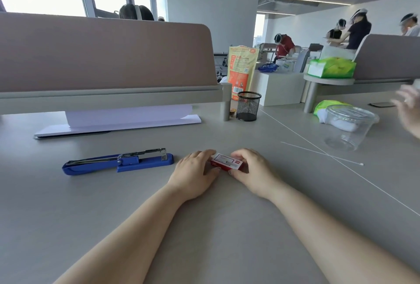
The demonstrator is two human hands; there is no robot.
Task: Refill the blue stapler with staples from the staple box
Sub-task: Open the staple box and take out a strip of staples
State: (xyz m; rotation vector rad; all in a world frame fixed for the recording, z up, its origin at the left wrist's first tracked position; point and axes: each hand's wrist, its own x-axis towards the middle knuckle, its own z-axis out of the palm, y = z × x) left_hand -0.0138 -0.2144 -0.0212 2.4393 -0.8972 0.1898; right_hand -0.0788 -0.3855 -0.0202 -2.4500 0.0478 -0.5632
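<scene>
A small red and white staple box [226, 162] lies on the grey desk [204, 227] in front of me. My left hand [193, 173] grips its left end and my right hand [251, 170] grips its right end, fingers curled over it. The blue stapler [118, 162] lies flat to the left of my hands, swung open, with its metal staple channel exposed on top. Whether the box is open or shut is hidden by my fingers.
A black mesh pen cup [248, 106] and an orange bag [242, 69] stand at the back. White folded paper [127, 119] lies under the desk divider [102, 56]. A clear plastic cup [348, 125] and thin white sticks [322, 153] lie to the right. Another person's hand [409, 108] shows at the right edge.
</scene>
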